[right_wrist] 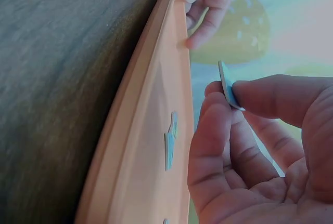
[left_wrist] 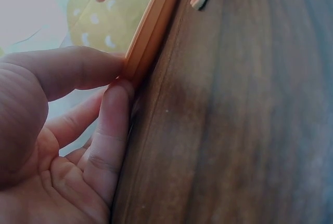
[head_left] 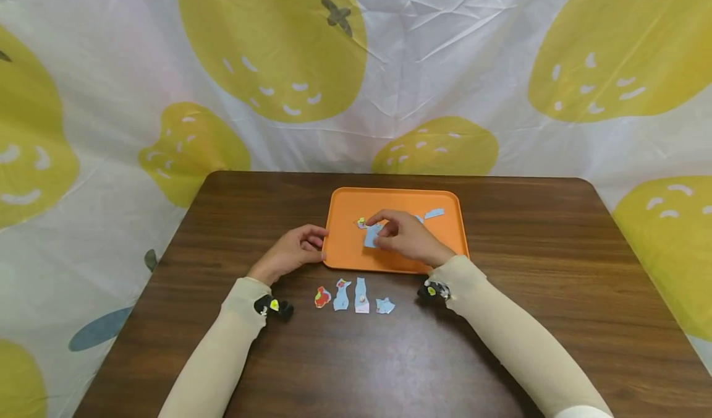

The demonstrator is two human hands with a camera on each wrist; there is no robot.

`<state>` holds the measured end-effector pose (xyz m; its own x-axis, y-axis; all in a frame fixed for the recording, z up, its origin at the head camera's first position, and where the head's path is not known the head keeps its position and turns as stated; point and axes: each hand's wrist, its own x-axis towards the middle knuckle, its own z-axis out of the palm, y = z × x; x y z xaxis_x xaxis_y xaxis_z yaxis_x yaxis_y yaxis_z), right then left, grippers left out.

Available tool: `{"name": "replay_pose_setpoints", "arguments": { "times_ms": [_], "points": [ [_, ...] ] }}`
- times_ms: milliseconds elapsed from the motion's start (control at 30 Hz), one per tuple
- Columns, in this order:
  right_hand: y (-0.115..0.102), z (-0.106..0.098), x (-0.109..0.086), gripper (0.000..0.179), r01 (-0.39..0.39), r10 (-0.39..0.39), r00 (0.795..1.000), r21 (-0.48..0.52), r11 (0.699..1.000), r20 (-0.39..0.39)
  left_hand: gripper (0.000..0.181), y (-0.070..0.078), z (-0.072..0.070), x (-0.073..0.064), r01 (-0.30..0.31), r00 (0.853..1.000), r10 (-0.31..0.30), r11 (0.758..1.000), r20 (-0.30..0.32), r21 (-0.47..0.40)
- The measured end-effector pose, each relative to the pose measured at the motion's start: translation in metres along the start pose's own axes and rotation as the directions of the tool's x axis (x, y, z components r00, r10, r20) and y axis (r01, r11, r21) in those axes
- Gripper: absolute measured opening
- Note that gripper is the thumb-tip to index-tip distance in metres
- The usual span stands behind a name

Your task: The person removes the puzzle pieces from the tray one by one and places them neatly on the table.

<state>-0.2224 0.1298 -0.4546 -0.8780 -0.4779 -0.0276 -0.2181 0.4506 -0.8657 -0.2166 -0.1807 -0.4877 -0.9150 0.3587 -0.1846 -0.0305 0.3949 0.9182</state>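
A blue piece (head_left: 371, 237), pinched in the right hand (head_left: 410, 238), hangs above the orange tray (head_left: 342, 252)!
Left hand (head_left: 293, 249) grips the tray's left rim; four cut-out pieces (head_left: 361, 295) line the bench (head_left: 500, 356) just in front.

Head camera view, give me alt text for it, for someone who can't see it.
A person's right hand pinches a light blue piece over an orange tray holding other pieces, while the left hand grips the tray's left edge. Four small pieces lie in a row on the brown table in front; a patterned cloth hangs behind.
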Motion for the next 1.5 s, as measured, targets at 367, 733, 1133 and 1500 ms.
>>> {"name": "replay_pose_setpoints", "arguments": {
  "times_ms": [367, 733, 1133, 1500],
  "points": [
    [0.001, -0.007, -0.012, 0.035, -0.002, 0.002, 1.000, 0.054, 0.999, 0.001, 0.054, 0.001, 0.000, 0.000, 0.004, 1.000, -0.004, 1.000, 0.003, -0.009],
    [0.001, -0.007, -0.026, 0.037, -0.046, 0.048, 0.999, 0.131, 0.990, -0.013, 0.054, -0.001, -0.001, 0.000, -0.007, 1.000, 0.007, 1.000, 0.000, 0.002],
    [0.007, -0.009, -0.050, 0.040, -0.036, 0.039, 0.999, 0.154, 0.987, -0.018, 0.053, -0.002, 0.001, 0.000, -0.004, 1.000, 0.004, 1.000, 0.001, -0.003],
    [0.010, -0.009, -0.070, 0.042, -0.040, 0.038, 0.999, 0.220, 0.975, 0.014, 0.053, -0.003, -0.001, 0.000, -0.003, 1.000, 0.003, 1.000, 0.000, 0.002]
  ]
}}
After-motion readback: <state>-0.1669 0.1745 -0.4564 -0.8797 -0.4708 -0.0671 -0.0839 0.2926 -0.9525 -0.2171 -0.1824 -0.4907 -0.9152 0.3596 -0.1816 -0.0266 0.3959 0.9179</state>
